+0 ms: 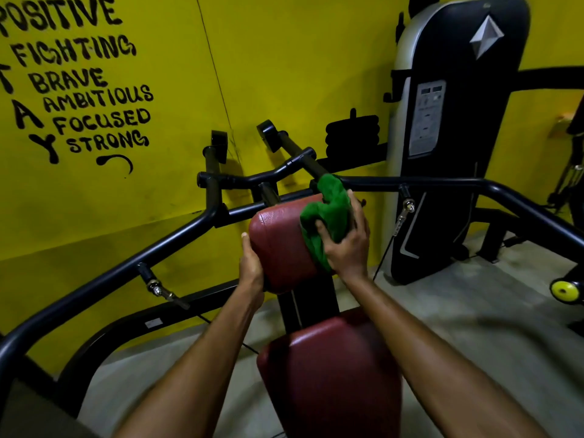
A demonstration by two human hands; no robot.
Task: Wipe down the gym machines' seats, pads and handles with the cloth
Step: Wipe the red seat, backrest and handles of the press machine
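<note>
Fingers of the left hand [251,267] vanish behind the red pad [281,248], whose left edge it clasps; the right hand [347,245] clutches the bunched green cloth [328,216] against its right side. Yellow lettered wall [177,74] behind.

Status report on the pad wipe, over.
Right hand grips green cloth against upper red pad. Left hand holds pad's left edge. Nothing in the way.

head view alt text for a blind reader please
A person's right hand holds a green cloth against the right side of a dark red pad on a black gym machine, while the left hand grips the pad's left edge. A red seat sits below; the wall behind is yellow with painted words.
</note>
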